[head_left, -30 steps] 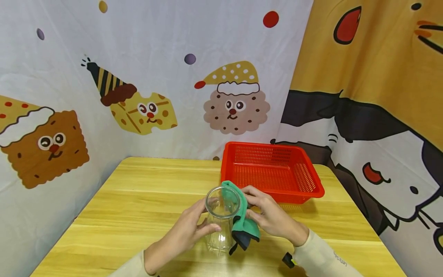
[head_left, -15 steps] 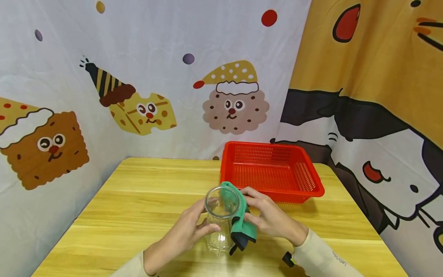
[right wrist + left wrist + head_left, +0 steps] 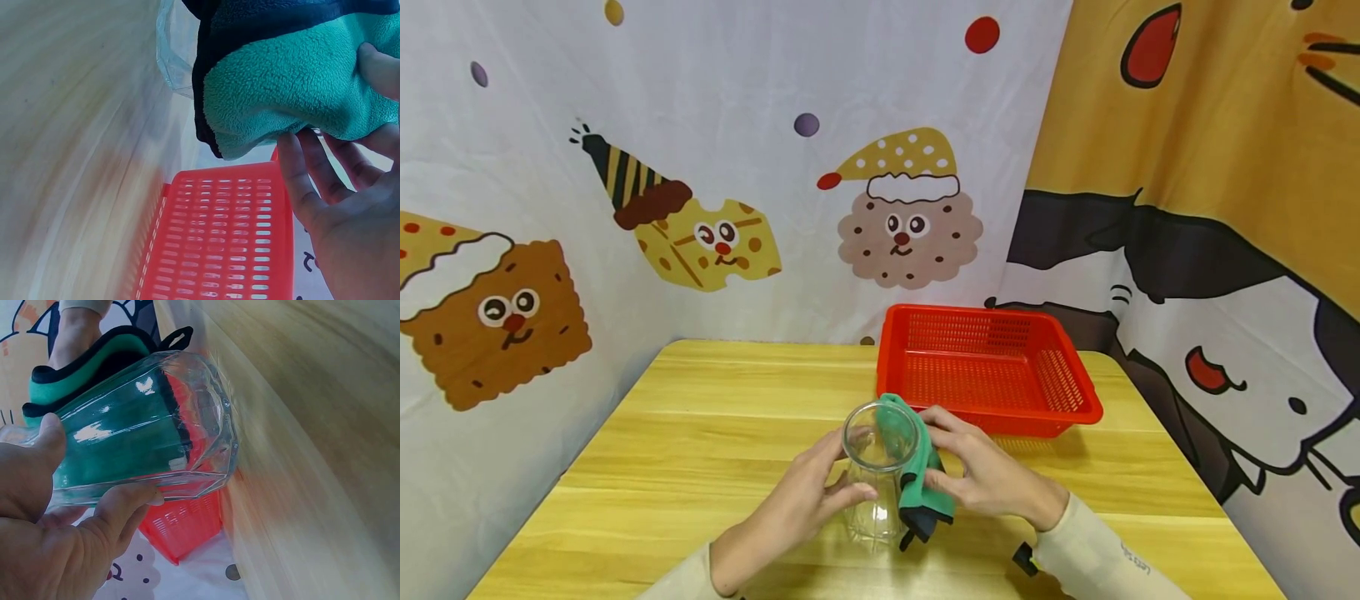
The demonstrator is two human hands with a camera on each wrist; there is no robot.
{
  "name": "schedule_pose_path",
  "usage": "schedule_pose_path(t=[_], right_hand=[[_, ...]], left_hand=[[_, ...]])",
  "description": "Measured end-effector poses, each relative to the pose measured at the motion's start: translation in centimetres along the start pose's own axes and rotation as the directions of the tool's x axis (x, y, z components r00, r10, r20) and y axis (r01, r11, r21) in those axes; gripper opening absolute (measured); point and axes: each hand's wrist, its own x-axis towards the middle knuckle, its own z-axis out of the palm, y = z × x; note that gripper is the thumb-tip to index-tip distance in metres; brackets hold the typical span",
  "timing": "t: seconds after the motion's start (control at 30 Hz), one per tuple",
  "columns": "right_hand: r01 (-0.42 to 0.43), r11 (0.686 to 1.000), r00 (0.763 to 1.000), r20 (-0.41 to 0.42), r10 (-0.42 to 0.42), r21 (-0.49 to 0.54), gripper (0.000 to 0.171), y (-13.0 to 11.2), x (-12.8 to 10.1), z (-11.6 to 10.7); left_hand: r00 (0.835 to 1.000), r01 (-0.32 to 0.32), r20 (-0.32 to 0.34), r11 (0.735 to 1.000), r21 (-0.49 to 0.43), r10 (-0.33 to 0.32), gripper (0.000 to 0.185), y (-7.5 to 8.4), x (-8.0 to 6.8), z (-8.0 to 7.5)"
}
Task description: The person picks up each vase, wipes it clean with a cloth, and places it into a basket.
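A clear faceted glass [image 3: 877,518] stands upright on the table in the head view. My left hand [image 3: 801,496] grips it from the left, thumb on the near side and fingers round the far side. Against its right side lies a green cloth [image 3: 925,493] with black edging and a darker reverse. My right hand [image 3: 985,471] holds this cloth, thumb on the near face and fingers behind. Through the glass wall, the left wrist view shows the cloth [image 3: 119,434] beyond it. Fluffy pile on the cloth [image 3: 281,81] is plain in the right wrist view.
Behind the hands, a red perforated plastic basket [image 3: 1015,422] stands at the back right of the wooden table [image 3: 730,417]. A small black piece [image 3: 1025,559] shows beside the right sleeve. Printed curtains [image 3: 737,83] hang round the table's back and sides.
The right hand and the cloth have shifted slightly left, and the cloth's lower corner has drawn in closer to the glass. The left hand keeps its grip on the glass, nearly still.
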Motion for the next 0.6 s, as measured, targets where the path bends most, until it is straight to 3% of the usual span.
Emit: schedule_pose_path(t=[0.6], right_hand=[[-0.038,0.999,0.997,0.073,0.037,0.012,0.044,0.38,-0.49,0.28]], left_hand=[[1.0,-0.002,0.001,1.0,-0.01,0.002,0.073,-0.17,-0.01,0.19]])
